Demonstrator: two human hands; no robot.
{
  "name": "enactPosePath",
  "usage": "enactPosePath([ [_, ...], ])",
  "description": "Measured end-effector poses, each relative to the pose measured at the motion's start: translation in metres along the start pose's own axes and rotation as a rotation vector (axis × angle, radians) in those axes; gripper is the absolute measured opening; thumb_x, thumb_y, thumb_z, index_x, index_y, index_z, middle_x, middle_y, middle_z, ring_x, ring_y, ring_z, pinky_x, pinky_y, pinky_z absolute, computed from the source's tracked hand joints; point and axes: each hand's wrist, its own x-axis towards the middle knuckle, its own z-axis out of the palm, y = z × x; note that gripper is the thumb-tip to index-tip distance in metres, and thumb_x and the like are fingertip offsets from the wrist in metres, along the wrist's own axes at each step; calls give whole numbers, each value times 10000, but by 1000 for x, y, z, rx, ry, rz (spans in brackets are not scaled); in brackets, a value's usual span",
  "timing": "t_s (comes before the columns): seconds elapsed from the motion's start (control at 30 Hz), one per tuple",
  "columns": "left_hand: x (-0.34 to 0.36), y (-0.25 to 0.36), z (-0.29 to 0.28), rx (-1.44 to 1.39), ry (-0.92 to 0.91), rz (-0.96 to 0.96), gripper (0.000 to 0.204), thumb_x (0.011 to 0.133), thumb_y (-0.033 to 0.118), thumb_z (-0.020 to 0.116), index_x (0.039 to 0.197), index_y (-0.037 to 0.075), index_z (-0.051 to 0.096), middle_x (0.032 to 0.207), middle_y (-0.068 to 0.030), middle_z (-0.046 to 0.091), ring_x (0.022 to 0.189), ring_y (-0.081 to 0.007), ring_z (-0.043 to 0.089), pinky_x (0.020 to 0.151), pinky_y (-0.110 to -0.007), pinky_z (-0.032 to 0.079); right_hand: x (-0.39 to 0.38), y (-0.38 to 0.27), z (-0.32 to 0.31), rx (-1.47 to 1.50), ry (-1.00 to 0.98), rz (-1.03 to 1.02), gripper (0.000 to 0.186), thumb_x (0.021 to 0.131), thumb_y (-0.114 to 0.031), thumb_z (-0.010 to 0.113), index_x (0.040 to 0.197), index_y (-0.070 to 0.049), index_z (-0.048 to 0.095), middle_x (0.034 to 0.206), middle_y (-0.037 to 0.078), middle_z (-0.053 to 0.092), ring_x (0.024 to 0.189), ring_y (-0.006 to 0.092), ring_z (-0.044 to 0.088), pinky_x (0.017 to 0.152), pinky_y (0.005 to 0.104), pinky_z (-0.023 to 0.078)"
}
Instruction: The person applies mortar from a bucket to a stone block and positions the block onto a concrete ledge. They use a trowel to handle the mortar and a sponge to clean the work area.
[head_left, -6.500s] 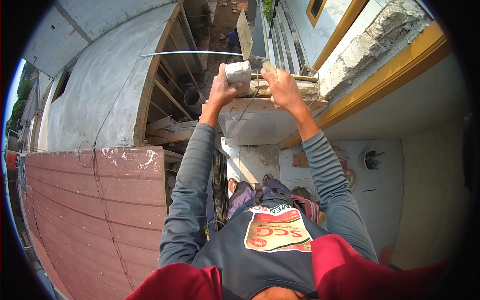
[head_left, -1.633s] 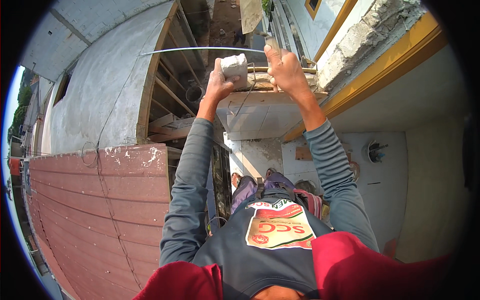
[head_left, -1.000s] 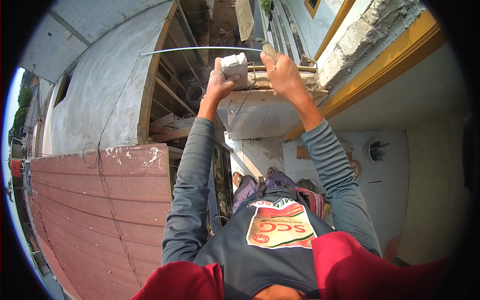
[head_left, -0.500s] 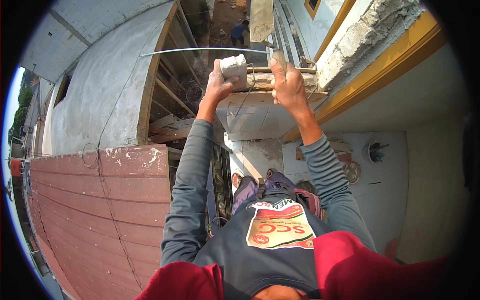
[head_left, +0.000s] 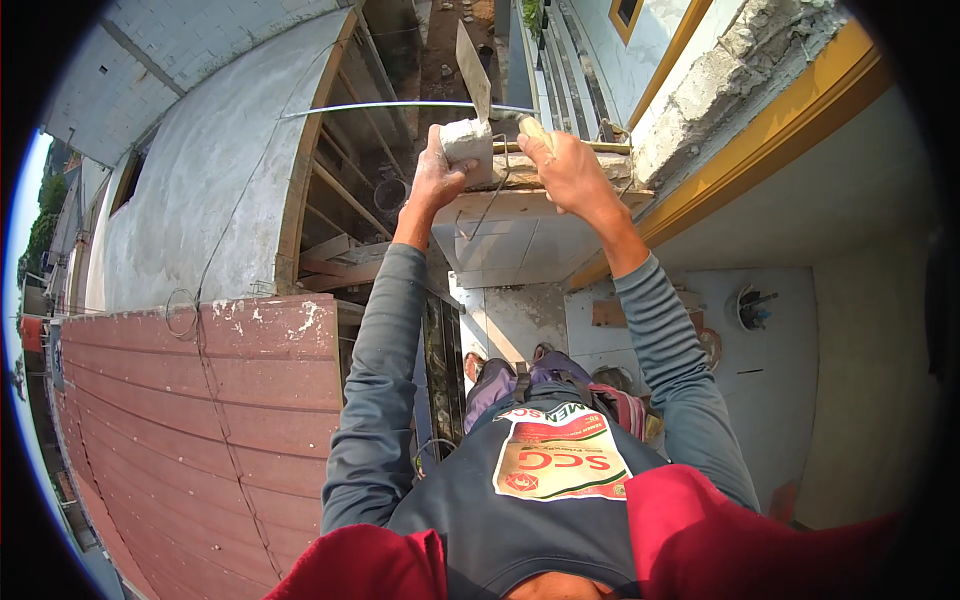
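At twelve o'clock, the left hand (head_left: 436, 180) has its fingers wrapped around a grey concrete block (head_left: 467, 150) resting on the top of the wall ledge (head_left: 520, 180). The right hand (head_left: 570, 170) grips the handle of a trowel (head_left: 472, 70), whose blade rises just above the block. A bucket (head_left: 750, 308) holding tools stands on the floor at four o'clock.

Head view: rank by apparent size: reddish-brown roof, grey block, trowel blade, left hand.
1. Reddish-brown roof, by far the largest.
2. Left hand and grey block: look alike, not ranked.
3. Trowel blade, narrow, seen nearly edge-on, so its size is unsure.
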Motion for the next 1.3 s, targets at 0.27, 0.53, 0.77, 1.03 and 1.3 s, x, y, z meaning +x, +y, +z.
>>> enactPosePath([
  [0.27, 4, -4, -1, -19, -18, -42, 531, 801, 12, 759, 1222, 42, 437, 1142, -256, 685, 1139, -461, 631, 943, -444, 493, 6, 0, 6, 72, -87, 136, 584, 1036, -435, 510, 877, 118, 608, 760, 322, 652, 776, 463, 681, 706, 509, 525],
  [0.53, 0, -1, -3, 12, -18, -60, 532, 801, 30, 779, 1205, 41, 432, 1124, -253, 690, 1126, -453, 640, 912, -440, 510, -3, -5, 10, 151, -70, 159, 580, 1024, -441, 534, 876, 115, 604, 773, 357, 633, 799, 523, 653, 715, 526, 518],
  [0.77, 2, 0, 4, -6, -19, -2, 536, 803, 15, 776, 1207, 46, 425, 1131, -244, 688, 1112, -434, 658, 903, -439, 515, 4, 17, 30, 2, 325, -176, 562, 1014, -441, 551, 917, 112, 584, 792, 363, 639, 814, 537, 651, 714, 554, 514],
  [1.03, 5, -5, 4, -28, -18, -30, 524, 810, 3, 773, 1206, 52, 434, 1125, -206, 696, 1100, -367, 680, 902, -415, 521, 2, 14, 24, 85, 487, -242, 559, 1017, -442, 554, 910, 105, 583, 737, 341, 635, 745, 513, 663, 652, 540, 518],
  [1.3, 2, -2, 0, 14, 6, -66, 530, 811, -4, 773, 1224, 70, 449, 1129, -181, 699, 1108, -315, 681, 913, -372, 509, 6, 14, 6, 179, 364, -156, 605, 1025, -465, 525, 977, 131, 618, 744, 318, 644, 730, 437, 684, 686, 484, 518],
])
